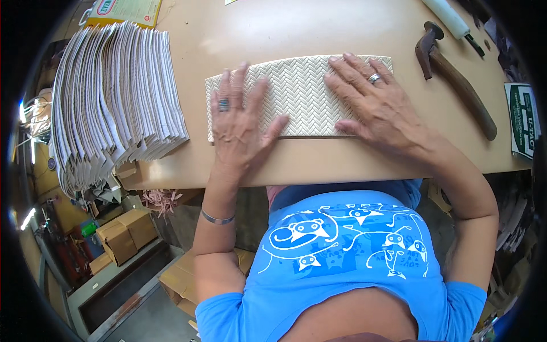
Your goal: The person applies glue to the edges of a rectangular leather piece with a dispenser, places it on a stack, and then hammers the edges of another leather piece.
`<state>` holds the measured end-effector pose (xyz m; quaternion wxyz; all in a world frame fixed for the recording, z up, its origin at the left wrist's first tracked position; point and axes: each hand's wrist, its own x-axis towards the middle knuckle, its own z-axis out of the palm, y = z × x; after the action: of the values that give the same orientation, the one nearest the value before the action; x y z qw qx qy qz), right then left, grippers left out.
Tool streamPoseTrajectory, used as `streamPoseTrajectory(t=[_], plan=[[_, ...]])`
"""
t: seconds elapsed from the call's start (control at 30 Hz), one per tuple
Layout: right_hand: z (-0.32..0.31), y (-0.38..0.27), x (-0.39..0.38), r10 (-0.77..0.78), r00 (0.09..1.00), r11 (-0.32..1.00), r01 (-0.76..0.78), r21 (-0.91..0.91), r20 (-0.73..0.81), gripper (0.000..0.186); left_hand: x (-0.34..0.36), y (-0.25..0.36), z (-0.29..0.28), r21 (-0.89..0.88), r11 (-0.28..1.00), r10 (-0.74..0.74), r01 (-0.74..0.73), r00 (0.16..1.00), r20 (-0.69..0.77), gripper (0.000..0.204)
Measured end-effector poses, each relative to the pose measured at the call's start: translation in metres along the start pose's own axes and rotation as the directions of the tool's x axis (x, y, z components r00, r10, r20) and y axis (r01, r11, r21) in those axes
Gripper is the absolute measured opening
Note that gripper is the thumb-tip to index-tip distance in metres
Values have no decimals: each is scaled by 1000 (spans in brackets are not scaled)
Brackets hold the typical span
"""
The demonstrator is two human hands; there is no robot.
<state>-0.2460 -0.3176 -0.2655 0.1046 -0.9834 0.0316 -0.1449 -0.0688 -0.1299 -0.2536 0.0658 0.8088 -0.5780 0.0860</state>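
Observation:
A cream panel with a woven herringbone pattern [293, 94] lies flat on the tan tabletop in front of me, its far edge gently curved. My left hand [236, 117] rests over its left end with fingers spread, slightly smeared by motion. On the right end lies my right hand [373, 102], palm down, fingers stretched out and thumb near the panel's near edge. Neither hand grips anything. To the right of the panel is a hammer [458, 85] with a dark metal head and a wooden handle.
A tall row of stacked, pale folded sheets [117, 97] fills the table's left side. Behind it lies a yellow package [128, 12]. A white tube-like tool [453, 21] sits at the far right, and a green-and-white box [520, 119] at the right edge. Cardboard boxes [126, 233] stand below left.

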Motion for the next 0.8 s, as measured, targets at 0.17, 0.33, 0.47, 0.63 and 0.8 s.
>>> streamPoseTrajectory(t=[0.17, 0.33, 0.47, 0.63, 0.8], plan=[[3, 2, -5, 21, 997, 1000, -19, -24, 78, 68, -2, 4, 8, -56, 997, -46, 57, 983, 180, 82], [-4, 10, -17, 117, 992, 992, -113, -63, 54, 69, 0, 2, 5, -55, 994, -86, 96, 983, 160, 85], [-16, 16, -11, 104, 994, 994, -103, -29, 41, 61, 14, -3, -8, -60, 996, -63, 72, 988, 141, 75], [-25, 27, 1, 255, 967, 961, -253, 110, -8, 43, 38, -14, -26, -242, 966, -71, 93, 993, 99, 37], [-33, 42, 10, 244, 970, 845, -218, 488, 10, 22, 50, -26, -47, -397, 917, 6, 31, 996, 91, 14]])
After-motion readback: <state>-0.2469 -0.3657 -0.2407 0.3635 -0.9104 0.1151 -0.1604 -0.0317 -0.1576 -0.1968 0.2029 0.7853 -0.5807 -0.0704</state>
